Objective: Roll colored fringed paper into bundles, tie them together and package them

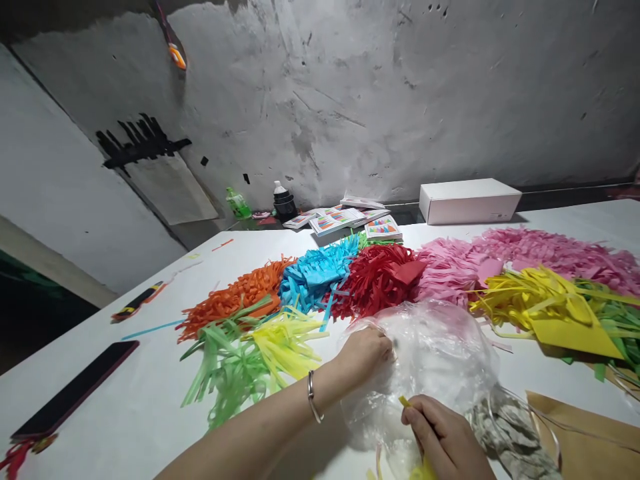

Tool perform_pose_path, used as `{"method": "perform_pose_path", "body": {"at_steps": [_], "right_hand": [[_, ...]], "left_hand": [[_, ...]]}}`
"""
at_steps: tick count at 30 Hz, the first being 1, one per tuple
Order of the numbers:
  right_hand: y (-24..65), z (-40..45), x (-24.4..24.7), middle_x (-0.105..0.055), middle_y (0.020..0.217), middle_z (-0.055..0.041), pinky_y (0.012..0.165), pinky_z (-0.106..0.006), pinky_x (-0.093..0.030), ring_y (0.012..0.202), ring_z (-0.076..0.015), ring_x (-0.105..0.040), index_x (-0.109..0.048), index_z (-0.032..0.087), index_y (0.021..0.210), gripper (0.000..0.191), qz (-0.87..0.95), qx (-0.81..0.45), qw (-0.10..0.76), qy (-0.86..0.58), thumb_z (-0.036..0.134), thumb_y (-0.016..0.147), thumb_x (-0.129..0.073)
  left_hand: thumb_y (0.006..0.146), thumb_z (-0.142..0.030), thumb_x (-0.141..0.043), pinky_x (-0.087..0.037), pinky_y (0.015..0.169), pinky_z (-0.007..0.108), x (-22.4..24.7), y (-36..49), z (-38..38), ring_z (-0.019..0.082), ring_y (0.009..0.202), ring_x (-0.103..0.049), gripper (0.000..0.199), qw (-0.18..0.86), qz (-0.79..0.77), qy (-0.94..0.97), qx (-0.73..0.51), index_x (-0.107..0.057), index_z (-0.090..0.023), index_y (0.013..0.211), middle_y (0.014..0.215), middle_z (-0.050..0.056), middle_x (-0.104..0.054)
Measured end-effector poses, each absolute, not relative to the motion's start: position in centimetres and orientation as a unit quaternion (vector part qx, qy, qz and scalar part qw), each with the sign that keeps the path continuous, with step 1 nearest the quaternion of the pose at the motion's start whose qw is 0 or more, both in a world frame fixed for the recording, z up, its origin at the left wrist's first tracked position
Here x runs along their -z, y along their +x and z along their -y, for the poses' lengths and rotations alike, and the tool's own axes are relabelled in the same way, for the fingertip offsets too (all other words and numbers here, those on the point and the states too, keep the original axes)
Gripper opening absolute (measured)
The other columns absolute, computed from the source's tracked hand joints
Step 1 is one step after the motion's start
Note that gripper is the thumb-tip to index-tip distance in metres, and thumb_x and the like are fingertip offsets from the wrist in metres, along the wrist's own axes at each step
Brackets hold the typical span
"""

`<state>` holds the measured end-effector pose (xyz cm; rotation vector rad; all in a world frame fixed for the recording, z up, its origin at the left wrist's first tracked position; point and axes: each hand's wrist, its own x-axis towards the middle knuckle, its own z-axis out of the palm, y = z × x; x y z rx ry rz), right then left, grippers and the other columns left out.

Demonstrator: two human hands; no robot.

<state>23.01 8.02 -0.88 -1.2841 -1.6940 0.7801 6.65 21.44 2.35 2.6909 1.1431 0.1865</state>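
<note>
The desk [165, 407] carries everything here, with the clear plastic bag [445, 353] lying near its front edge. Well to the left of the bag lies a dark phone [75, 390] with a red tassel [17, 455] at its near end; beyond the phone, also far left of the bag, is a black and yellow cutter [137, 301]. Next, left of the bag and beyond it, spreads a heap of orange paper fringe [240, 290]; nearer the bag lie light green strips [225, 373] and pale yellow strips [283, 340]. Blue fringe [320, 270] sits behind the bag to its left, with a green bottle [239, 203] much farther back.

The left hand [367, 355], a silver bracelet [312, 397] on its wrist, is clenched on the bag's left side, grasping the plastic. Directly behind the bag is red fringe [383, 273], and farther behind, printed cards [337, 219]. The right hand [445, 437], at the bag's near edge, pinches a yellow strip [404, 401] between thumb and fingers.

Right of the bag, close beside it, is a crumpled grey cloth [507, 433]; a white box [467, 203] stands far behind. Pink fringe [560, 257] lies behind the bag to its right, yellow fringe [540, 300] to its right, and brown paper [590, 440] past the cloth.
</note>
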Motion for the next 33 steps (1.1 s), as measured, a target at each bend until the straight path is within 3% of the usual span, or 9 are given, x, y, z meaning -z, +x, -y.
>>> {"method": "perform_pose_path", "body": {"at_steps": [8, 14, 22, 27, 33], "right_hand": [[22.3, -7.5, 0.8, -0.058, 0.069, 0.0010, 0.062, -0.023, -0.042, 0.063, -0.0146, -0.057, -0.057, 0.023, 0.077, 0.038, 0.669, -0.308, 0.446, -0.507, 0.044, 0.104, -0.039], [22.4, -7.5, 0.8, -0.059, 0.071, 0.0007, 0.063, -0.024, -0.041, 0.065, -0.0148, -0.057, -0.055, 0.023, 0.077, 0.038, 0.669, -0.318, 0.441, -0.507, 0.043, 0.104, -0.038], [22.2, -7.3, 1.3, -0.058, 0.073, 0.0021, 0.065, -0.023, -0.040, 0.067, -0.0140, -0.056, -0.055, 0.024, 0.079, 0.035, 0.674, -0.327, 0.437, -0.498, 0.041, 0.104, -0.038], [22.3, -7.4, 1.5, -0.057, 0.072, 0.0022, 0.065, -0.023, -0.040, 0.066, -0.0140, -0.056, -0.054, 0.024, 0.080, 0.034, 0.680, -0.315, 0.435, -0.499, 0.039, 0.105, -0.037], [22.1, -7.3, 1.9, -0.057, 0.072, 0.0016, 0.063, -0.023, -0.041, 0.065, -0.0142, -0.057, -0.053, 0.024, 0.080, 0.034, 0.694, -0.300, 0.432, -0.491, 0.037, 0.105, -0.035]], "left_hand": [[0.087, -0.009, -0.057, -0.049, 0.077, 0.029, -3.2, 6.6, -20.9, 0.023, 0.092, -0.065, 0.024, 0.088, -0.386, 0.917, -0.050, -0.076, -0.019, 0.097, 0.101, 0.009, -0.072], [0.085, -0.012, -0.060, -0.051, 0.074, 0.031, -3.3, 7.4, -21.0, 0.024, 0.082, -0.068, 0.017, 0.093, -0.380, 0.920, -0.009, -0.076, -0.017, 0.083, 0.084, 0.010, -0.074], [0.086, -0.012, -0.058, -0.052, 0.073, 0.034, -3.5, 7.9, -21.5, 0.028, 0.083, -0.069, 0.018, 0.080, -0.404, 0.911, 0.016, -0.076, -0.013, 0.090, 0.091, 0.015, -0.074], [0.085, -0.011, -0.059, -0.053, 0.072, 0.035, -3.2, 7.7, -21.9, 0.028, 0.080, -0.071, 0.017, 0.082, -0.411, 0.908, 0.005, -0.076, -0.012, 0.084, 0.084, 0.015, -0.075], [0.091, -0.010, -0.053, -0.053, 0.086, 0.032, -3.6, 8.4, -20.8, 0.025, 0.101, -0.069, 0.032, 0.096, -0.338, 0.935, -0.038, -0.070, -0.017, 0.117, 0.111, 0.012, -0.073]]}}
